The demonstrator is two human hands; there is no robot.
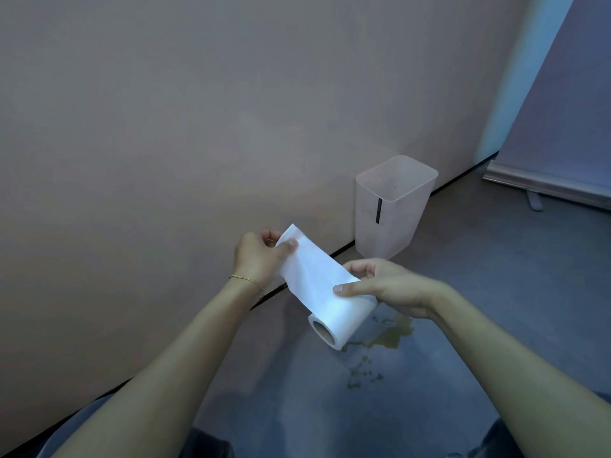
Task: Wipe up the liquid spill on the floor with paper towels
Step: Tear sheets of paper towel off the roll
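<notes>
Spill: yellowish puddle and droplets on the floor, near the bin on the viewer's side, unwiped.
Roll: held in the air, nearer than the bin, over the puddle's edge.
Left hand: pinches the free end of the sheet.
Right hand: grips the roll, thumb on top.
Risk: a crooked tug may rip 1 sheet raggedly; a slack grip may drop the roll into the wet.

Dim, bluish light is coming in from the top-right corner, the wall is showing a faint warm patch mid-frame, the paper towel roll is reading brightest, the spill is glinting weakly, and wide-angle distortion is bending the baseboard line while the lower corners are going soft.
</notes>
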